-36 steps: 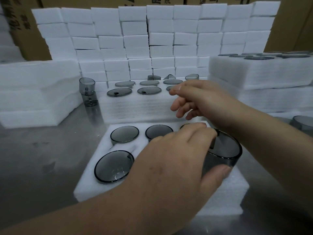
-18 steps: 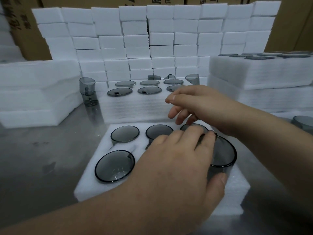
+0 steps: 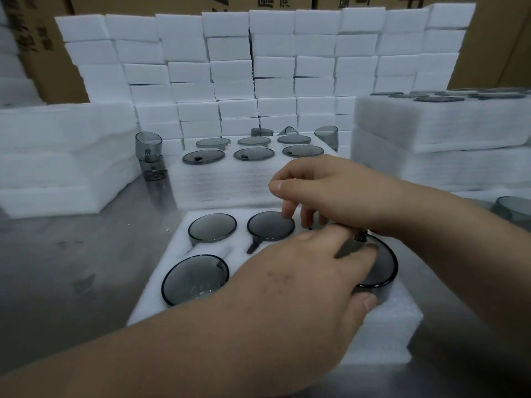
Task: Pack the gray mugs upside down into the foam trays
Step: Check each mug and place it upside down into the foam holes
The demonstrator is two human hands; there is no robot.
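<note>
Foam tray lay on the steel tabletop near its front edge, and the gray mug sat upside down in the tray's near right corner. My left hand gripped that mug, fingers across its upturned base and thumb against its near wall. My right hand hovered over the tray's far right corner, fingers loosely curled and holding nothing. Three other mugs sat inverted in the far left, far middle and near left pockets. Behind it stood a second filled tray, with two stacked mugs just beside its left edge.
</note>
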